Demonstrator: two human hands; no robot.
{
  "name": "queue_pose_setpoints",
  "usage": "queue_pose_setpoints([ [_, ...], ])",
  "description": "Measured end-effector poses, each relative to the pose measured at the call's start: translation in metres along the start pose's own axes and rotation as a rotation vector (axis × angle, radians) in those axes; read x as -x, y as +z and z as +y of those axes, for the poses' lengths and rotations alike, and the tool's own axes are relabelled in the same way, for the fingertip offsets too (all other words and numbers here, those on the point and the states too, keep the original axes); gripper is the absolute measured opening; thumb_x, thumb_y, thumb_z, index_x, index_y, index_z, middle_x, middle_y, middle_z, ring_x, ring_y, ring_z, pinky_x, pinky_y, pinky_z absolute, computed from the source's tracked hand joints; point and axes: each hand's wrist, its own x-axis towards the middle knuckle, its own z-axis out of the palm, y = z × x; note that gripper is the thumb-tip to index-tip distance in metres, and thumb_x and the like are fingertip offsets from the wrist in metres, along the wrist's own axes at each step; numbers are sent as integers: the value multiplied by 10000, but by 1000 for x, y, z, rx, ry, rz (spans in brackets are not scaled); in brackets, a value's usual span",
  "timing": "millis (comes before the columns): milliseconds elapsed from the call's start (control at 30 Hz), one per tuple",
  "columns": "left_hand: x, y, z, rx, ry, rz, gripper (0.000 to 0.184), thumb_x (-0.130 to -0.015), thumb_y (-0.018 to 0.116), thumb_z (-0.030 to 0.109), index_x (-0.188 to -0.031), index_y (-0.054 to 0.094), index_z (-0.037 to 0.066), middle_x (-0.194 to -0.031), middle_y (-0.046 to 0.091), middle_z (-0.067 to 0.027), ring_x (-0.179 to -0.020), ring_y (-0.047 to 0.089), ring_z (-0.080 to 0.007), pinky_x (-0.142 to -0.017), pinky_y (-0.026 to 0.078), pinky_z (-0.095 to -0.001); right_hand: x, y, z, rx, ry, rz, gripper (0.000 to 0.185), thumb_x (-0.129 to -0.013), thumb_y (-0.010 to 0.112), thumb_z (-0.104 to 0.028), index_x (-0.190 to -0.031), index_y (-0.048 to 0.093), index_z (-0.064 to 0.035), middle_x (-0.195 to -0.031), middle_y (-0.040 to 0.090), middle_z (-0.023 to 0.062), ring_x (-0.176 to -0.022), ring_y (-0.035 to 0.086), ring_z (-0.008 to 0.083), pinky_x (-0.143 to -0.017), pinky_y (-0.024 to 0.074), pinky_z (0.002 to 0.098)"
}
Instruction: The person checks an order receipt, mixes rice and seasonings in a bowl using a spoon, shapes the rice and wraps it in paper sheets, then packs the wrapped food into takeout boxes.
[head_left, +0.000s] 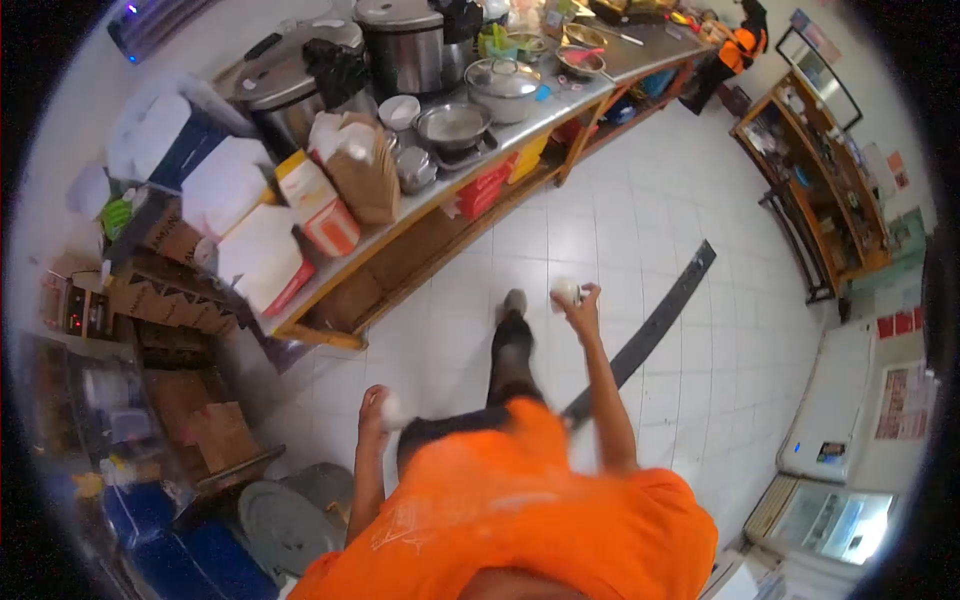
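Observation:
My left hand [372, 412] is closed around a small white object [394, 411], low on the left beside my orange shirt. Held out ahead over the tiled floor, my right hand [580, 308] grips a whitish round object [566, 291] between thumb and fingers. Both objects are too small and blurred to identify. Neither hand touches the long metal counter [440, 192], which stands ahead to the left with a pan [453, 124], a lidded pot [505, 88] and a brown paper bag [362, 170] on it.
Large steel cookers [398, 45] stand at the counter's back. A grey round bin [290, 520] is at lower left. A dark strip [650, 335] crosses the floor. Wooden shelves [815, 180] and a white fridge [830, 400] line the right. Another person [738, 50] stands at the far end.

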Motion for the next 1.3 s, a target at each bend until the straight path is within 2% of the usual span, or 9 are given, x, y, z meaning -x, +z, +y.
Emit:
queue_pose_setpoints([
  [133, -92, 54, -16, 206, 105, 248, 298, -867, 642, 292, -1074, 519, 117, -867, 550, -41, -745, 598, -187, -636, 542, -364, -248, 58, -20, -16, -141, 59, 740, -664, 826, -450, -1088, 403, -14, -887, 587, 128, -633, 570, 164, -534, 480, 282],
  [200, -123, 81, -20, 416, 64, 334, 282, -876, 629, 299, -1069, 520, 125, -862, 566, -53, -733, 603, -199, -643, 543, -368, -355, 80, -54, -98, -6, 135, 768, -662, 805, -497, -1096, 422, 9, -1019, 580, 185, -910, 601, 290, -827, 488, 373],
  [400, -95, 151, 22, 373, 110, 539, 270, -865, 628, 313, -1017, 529, 114, -798, 591, -80, -684, 618, -222, -609, 540, -376, -637, 139, -124, 165, -134, 261, 922, -612, 790, -611, -1195, 423, 1, -1099, 581, 201, -975, 584, 356, -848, 475, 441],
  [533, -72, 161, 46, 463, 109, 751, 249, -851, 631, 316, -990, 543, 129, -795, 602, -67, -659, 623, -221, -597, 540, -373, -705, 156, -171, 341, -730, 260, 561, -835, 627, -526, -1030, 611, -1, -1045, 630, 179, -947, 601, 357, -881, 442, 403],
  [667, -54, 157, 54, 623, 266, 799, 225, -879, 602, 261, -1023, 550, 96, -850, 569, -52, -740, 606, -191, -636, 535, -359, -591, 137, -275, 96, -612, 369, 358, -832, 687, -269, -1035, 617, 17, -975, 649, 145, -856, 626, 279, -811, 504, 365],
  [800, -47, 106, 87, 596, 342, 868, 268, -894, 587, 309, -1047, 559, 91, -874, 565, -54, -728, 594, -173, -619, 520, -333, -420, 177, -391, -364, -691, -283, 198, -930, 551, -132, -1057, 625, 1, -967, 637, 65, -833, 588, 124, -734, 503, 266],
  [967, -75, -51, 176, 413, 550, 915, 359, -960, 511, 392, -1030, 620, 58, -901, 595, -31, -816, 573, -136, -734, 474, -288, -113, 284, -497, 22, -1040, -1006, 184, -915, 594, -179, -994, 648, -22, -913, 673, 65, -854, 616, 140, -786, 472, 280],
  [1033, -93, -101, 220, 407, 690, 923, 367, -975, 488, 371, -1018, 645, 42, -901, 624, -27, -839, 580, -128, -761, 464, -276, -14, 347, -503, 61, -845, -1189, 185, -880, 636, -153, -1006, 649, -18, -910, 678, 76, -854, 631, 143, -799, 475, 280],
  [1300, -122, -202, 388, 409, 766, 603, 221, -914, 604, 222, -945, 684, 18, -864, 676, -41, -770, 621, -118, -692, 493, -259, 98, 633, -451, 441, -996, -1052, 372, -862, 650, -350, -1003, 680, -8, -866, 705, 106, -765, 674, 181, -694, 514, 290],
])
